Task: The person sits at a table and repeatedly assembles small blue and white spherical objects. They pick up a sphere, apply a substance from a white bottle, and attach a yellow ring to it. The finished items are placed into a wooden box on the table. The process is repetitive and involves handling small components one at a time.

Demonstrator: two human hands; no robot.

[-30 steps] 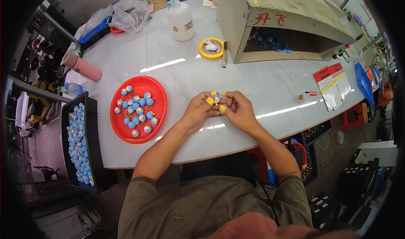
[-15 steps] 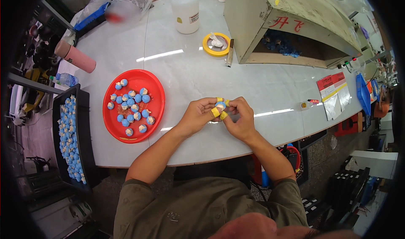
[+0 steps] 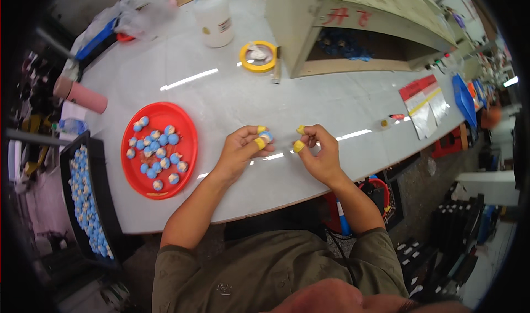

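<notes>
My left hand (image 3: 240,150) pinches a small round blue-and-cream piece (image 3: 266,137) between thumb and forefinger. Yellow wraps cover those fingertips. To its right, my right hand (image 3: 320,154) is apart from the piece, its yellow-wrapped thumb and forefinger spread with nothing seen between them. Both hands are above the grey tabletop (image 3: 237,103). Left of them, a round red tray (image 3: 190,128) carries several similar blue-and-cream balls (image 3: 163,139), scattered with some touching.
A black bin (image 3: 105,186) full of such balls stands at the table's left edge. Farther off are a pink flask (image 3: 83,95), a white bottle (image 3: 214,20), a yellow tape roll (image 3: 258,65) and a metal cabinet (image 3: 301,26) with blue pieces inside. Red-and-yellow packets (image 3: 425,106) lie right.
My hands were together on the piece and are now apart. The right hand has let go, and the piece stays in my left. The whole view has also shifted.
</notes>
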